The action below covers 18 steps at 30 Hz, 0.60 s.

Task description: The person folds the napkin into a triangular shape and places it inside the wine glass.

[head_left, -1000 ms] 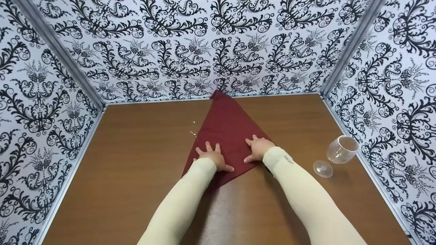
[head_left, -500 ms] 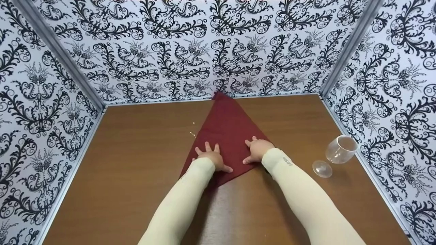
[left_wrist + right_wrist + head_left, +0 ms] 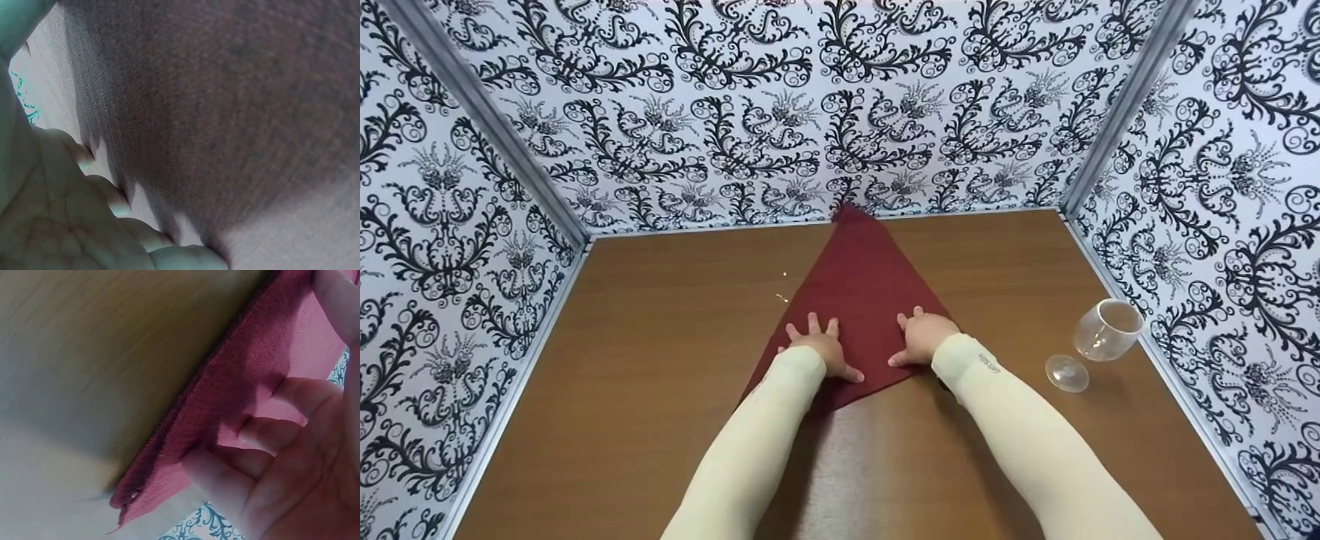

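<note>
A dark red folded cloth [image 3: 864,285] lies on the wooden table, its narrow tip reaching the back wall. My left hand [image 3: 819,352] is spread on its near left part, fingertips touching the fabric. On the near right part my right hand [image 3: 924,337] rests with thumb and fingers apart. In the left wrist view the left palm [image 3: 62,208] arches over the cloth [image 3: 214,112], fingertips down on it. The right wrist view shows the right fingertips pressing the cloth [image 3: 225,394] near its layered, hemmed edge.
A stemmed wine glass [image 3: 1108,330] stands on the table [image 3: 660,337] to the right, beyond the right forearm. Patterned black-and-white walls [image 3: 765,112] enclose the back and both sides. Small shiny specks [image 3: 782,298] show left of the cloth.
The cloth has slid slightly toward me, its lower left corner shifting left and nearer. Both hands have moved a little left with it, still spread on the fabric.
</note>
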Each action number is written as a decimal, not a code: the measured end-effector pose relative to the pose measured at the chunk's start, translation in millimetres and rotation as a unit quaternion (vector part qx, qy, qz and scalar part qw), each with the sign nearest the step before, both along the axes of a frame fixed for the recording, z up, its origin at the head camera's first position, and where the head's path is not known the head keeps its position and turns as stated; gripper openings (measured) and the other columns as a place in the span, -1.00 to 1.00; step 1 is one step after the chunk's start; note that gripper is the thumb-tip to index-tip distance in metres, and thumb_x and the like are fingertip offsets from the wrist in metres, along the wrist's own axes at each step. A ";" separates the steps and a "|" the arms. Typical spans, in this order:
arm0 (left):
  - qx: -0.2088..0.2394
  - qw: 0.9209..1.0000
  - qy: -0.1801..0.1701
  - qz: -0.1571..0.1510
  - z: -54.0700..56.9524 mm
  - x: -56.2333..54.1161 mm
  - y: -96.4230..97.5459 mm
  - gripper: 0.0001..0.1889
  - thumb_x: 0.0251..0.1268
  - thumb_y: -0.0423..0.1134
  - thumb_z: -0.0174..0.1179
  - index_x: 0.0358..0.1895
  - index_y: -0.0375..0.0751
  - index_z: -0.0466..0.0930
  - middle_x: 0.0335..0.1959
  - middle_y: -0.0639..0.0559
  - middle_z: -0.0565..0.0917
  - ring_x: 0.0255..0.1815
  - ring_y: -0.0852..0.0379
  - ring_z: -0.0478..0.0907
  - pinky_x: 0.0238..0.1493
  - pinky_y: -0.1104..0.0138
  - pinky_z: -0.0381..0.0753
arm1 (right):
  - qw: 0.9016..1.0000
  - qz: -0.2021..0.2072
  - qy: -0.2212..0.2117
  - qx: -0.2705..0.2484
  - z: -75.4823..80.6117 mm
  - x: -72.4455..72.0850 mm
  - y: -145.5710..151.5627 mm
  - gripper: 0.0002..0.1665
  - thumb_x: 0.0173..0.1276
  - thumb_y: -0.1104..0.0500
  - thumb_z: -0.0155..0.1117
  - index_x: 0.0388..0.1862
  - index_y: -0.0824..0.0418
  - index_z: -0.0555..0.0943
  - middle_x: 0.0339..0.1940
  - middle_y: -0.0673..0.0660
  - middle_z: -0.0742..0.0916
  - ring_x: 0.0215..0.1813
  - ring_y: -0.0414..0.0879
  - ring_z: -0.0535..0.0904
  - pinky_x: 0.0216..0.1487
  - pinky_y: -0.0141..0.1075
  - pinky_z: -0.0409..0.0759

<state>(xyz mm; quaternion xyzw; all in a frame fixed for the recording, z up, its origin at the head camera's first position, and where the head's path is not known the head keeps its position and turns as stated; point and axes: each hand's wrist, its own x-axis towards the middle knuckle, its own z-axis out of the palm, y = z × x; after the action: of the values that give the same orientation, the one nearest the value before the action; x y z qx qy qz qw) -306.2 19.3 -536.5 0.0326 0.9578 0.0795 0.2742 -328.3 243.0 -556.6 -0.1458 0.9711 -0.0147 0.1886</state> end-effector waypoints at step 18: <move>0.024 1.000 0.007 -0.012 1.8 -4.2 -14.4 0.31 0.01 0.37 0.53 0.76 0.18 -0.14 0.79 -0.10 -0.28 0.75 -0.45 -0.34 0.61 -0.36 0.03 | 0.999 -0.006 -0.005 0.052 7.9 16.1 -16.7 0.24 0.37 -0.50 0.25 0.68 0.32 0.20 0.59 0.55 0.34 0.53 0.32 0.46 0.22 0.13 0.68</move>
<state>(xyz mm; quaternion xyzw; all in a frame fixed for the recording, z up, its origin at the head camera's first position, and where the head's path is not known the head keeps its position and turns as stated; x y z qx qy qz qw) -310.4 4.8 -534.6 0.0513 0.9570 0.0994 0.2678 -312.3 226.3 -548.7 -0.1296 0.9705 0.0339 0.2002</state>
